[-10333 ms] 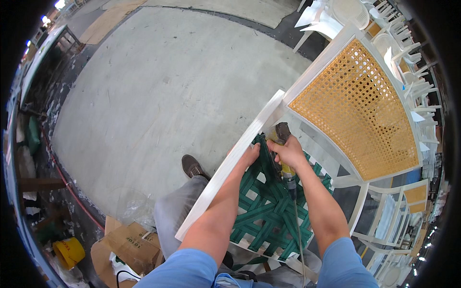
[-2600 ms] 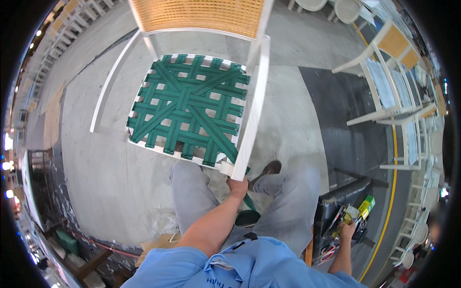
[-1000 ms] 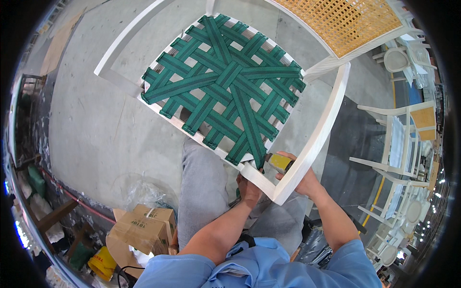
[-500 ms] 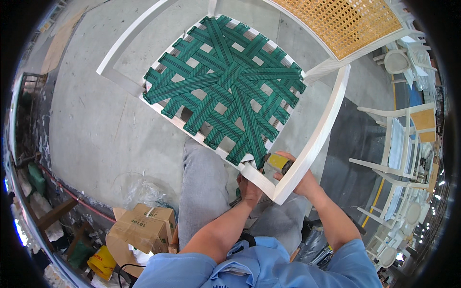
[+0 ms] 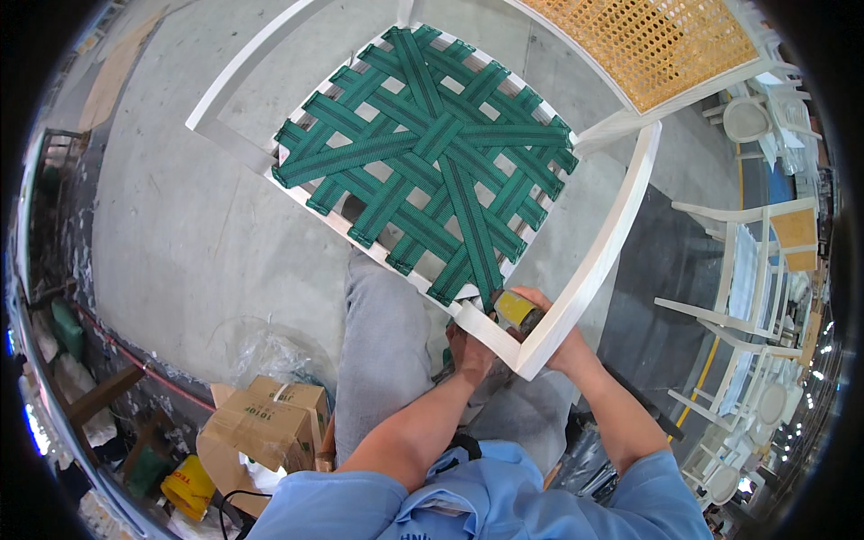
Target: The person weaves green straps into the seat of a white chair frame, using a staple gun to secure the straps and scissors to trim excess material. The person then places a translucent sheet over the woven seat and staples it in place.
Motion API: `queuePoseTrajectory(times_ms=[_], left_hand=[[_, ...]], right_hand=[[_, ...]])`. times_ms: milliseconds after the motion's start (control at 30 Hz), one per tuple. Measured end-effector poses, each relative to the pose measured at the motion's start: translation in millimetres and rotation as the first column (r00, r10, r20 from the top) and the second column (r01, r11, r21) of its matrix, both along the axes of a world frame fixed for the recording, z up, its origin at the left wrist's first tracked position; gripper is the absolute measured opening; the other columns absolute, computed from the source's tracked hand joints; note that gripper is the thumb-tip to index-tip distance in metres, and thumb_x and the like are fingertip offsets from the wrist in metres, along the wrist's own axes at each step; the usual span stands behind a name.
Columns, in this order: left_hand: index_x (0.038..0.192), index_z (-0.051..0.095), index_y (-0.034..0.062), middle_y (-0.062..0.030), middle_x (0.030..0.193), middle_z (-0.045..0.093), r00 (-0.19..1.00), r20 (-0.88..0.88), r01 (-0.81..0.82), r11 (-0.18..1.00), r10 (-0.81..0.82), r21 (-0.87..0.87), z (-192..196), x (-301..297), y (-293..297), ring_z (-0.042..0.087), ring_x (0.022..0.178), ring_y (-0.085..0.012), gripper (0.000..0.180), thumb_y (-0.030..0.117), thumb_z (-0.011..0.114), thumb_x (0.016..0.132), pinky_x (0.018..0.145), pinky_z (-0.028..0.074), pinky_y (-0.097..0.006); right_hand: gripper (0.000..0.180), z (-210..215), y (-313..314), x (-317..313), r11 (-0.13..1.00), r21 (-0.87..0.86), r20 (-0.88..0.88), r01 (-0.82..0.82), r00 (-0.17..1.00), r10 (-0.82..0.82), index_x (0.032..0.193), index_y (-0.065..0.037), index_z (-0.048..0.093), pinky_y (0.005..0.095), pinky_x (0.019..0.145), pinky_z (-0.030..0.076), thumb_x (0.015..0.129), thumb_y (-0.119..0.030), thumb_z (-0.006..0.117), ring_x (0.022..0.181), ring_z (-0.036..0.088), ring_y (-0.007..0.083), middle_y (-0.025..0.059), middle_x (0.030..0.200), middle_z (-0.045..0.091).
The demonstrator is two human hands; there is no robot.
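- The right hand (image 5: 560,344) is wrapped around a yellow-bodied tool (image 5: 516,311), fingers curled over its top, its nose set against the near corner of the chair frame (image 5: 601,261).
- The left hand (image 5: 471,353) sits just left of that grip, tucked under the same corner; the rail hides its fingers, so I cannot tell whether they are spread or pinching.
- The frame is smooth white-painted wood with squared rails, resting over the person's grey-trousered knees directly below the grip.
- Beyond the grip, the seat is filled with green webbing (image 5: 423,157): flat ribbed straps woven over and under, their ends folded at the rails, with gaps between.
- Farther out, a cane back panel (image 5: 650,43) shows an orange-tan open mesh.
- Left of the grip lies bare grey concrete floor (image 5: 171,198), broad and flat.
- Down and left of the grip, a brown cardboard box (image 5: 265,423) with dark print on its side sits beside crumpled clear plastic.
- Well right of the grip stand more white chairs (image 5: 747,270), closely packed.
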State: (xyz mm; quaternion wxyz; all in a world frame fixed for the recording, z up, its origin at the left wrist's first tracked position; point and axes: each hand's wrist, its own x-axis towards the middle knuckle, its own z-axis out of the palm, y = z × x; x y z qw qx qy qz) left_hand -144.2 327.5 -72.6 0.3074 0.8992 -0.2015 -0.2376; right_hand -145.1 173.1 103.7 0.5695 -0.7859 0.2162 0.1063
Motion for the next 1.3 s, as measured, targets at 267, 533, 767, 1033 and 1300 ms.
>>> queuePoseTrajectory(times_ms=[267, 533, 767, 1033, 1300], left_hand=[[0.127, 0.059, 0.0118, -0.0076, 0.125, 0.063, 0.965, -0.238, -0.105, 0.993, 0.113, 0.045, -13.6, -4.7, -8.8, 0.057, 0.122, -0.0245, 0.049, 0.047, 0.059, 0.094, 0.103, 0.043, -0.042], [0.115, 0.067, 0.0063, -0.0151, 0.12, 0.068, 0.999, -0.037, -0.025, 1.0, 0.025, 0.009, -22.6, -17.5, -4.1, 0.056, 0.123, -0.0315, 0.037, 0.033, 0.063, 0.09, 0.107, 0.035, -0.046], [0.111, 0.061, 0.002, -0.0145, 0.099, 0.068, 0.924, -0.318, -0.293, 0.925, 0.21, -0.241, -3.2, -3.8, -8.8, 0.067, 0.094, -0.03, 0.034, 0.032, 0.068, 0.097, 0.08, 0.054, -0.041], [0.12, 0.06, 0.0044, -0.0068, 0.105, 0.065, 0.625, -0.773, -0.517, 0.802, 0.114, -0.3, 13.2, 5.2, -4.3, 0.059, 0.092, -0.0184, 0.038, 0.037, 0.062, 0.102, 0.077, 0.05, -0.036], [0.127, 0.058, 0.0085, -0.0049, 0.102, 0.067, 0.313, -0.949, -0.466, 0.862, -0.049, -0.198, 70.0, 8.6, -13.1, 0.064, 0.084, -0.0205, 0.032, 0.025, 0.065, 0.1, 0.078, 0.052, -0.037]], right_hand=[[0.067, 5.0, -1.4, -19.4, 0.997, -0.078, 0.01, 0.01, 1.0, -0.009, 0.143, -0.006, 0.053, 0.0316, 0.098, 0.051, 0.081, 0.001, 0.076, 0.111, 0.064, 0.0169, 0.0093, 0.125, 0.066], [0.058, -14.1, 9.8, -14.9, 0.838, 0.473, -0.042, 0.273, 0.957, -0.288, 0.139, -0.003, 0.056, 0.0314, 0.093, 0.053, 0.084, 0.006, 0.069, 0.106, 0.066, 0.0181, 0.0104, 0.12, 0.068], [0.046, 10.9, 1.1, -25.6, 0.965, 0.036, -0.265, 0.261, 0.933, -0.243, 0.125, 0.001, 0.061, 0.0312, 0.07, 0.055, 0.082, 0.001, 0.077, 0.079, 0.067, 0.0168, 0.0089, 0.103, 0.071], [0.037, 103.2, -2.1, -171.6, 0.587, 0.185, -0.219, 0.788, 0.615, -0.757, 0.122, -0.003, 0.063, 0.0279, 0.054, 0.049, 0.092, -0.019, 0.076, 0.061, 0.059, 0.0128, 0.0052, 0.095, 0.067], [0.033, 102.7, 24.7, -405.6, 0.036, 0.144, -0.304, 0.989, 0.078, -0.949, 0.119, -0.011, 0.063, 0.0319, 0.054, 0.05, 0.094, -0.028, 0.074, 0.068, 0.063, 0.0172, 0.0029, 0.101, 0.064]])
